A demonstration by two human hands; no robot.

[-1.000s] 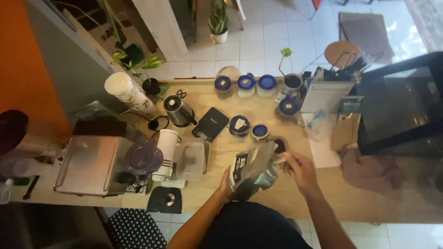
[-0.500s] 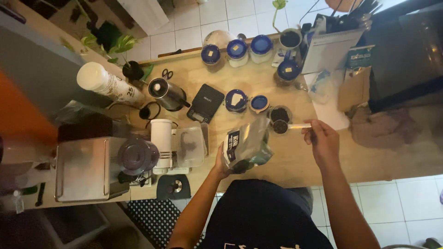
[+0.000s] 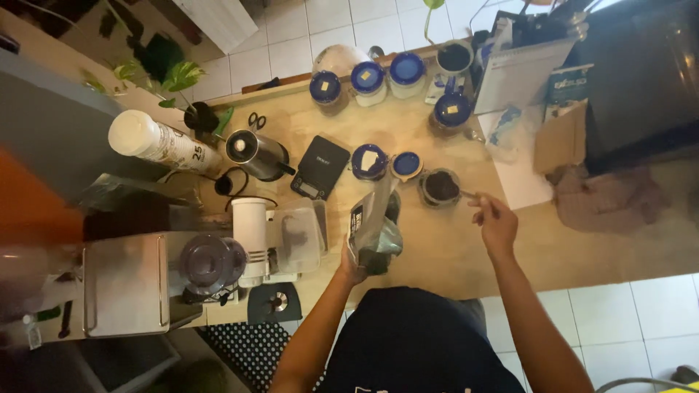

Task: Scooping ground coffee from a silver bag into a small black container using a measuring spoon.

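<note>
While I watch from the head camera, my left hand [image 3: 352, 266] is clamped round the lower part of a silvery bag [image 3: 375, 222], holding it upright and tilted, its open mouth toward twelve o'clock. At about two o'clock from the bag, my right hand [image 3: 497, 222] has its fingers pinched together on a thin spoon [image 3: 467, 194] whose tip reaches the rim of a small cup [image 3: 441, 187]. That cup sits on the wooden counter [image 3: 437, 255] and already holds something dark, ground coffee I think, though the view is too soft to be sure; I judge the scooping well under way, with the bag not yet closed or set down. Just beyond, at eleven o'clock from the cup, two blue-lidded jars [image 3: 370, 160] stand touching, and a black scale [image 3: 320, 166] lies bare to their left, so weighing looks undone. Farther off, more jars [image 3: 368, 75] line the back edge.
</note>
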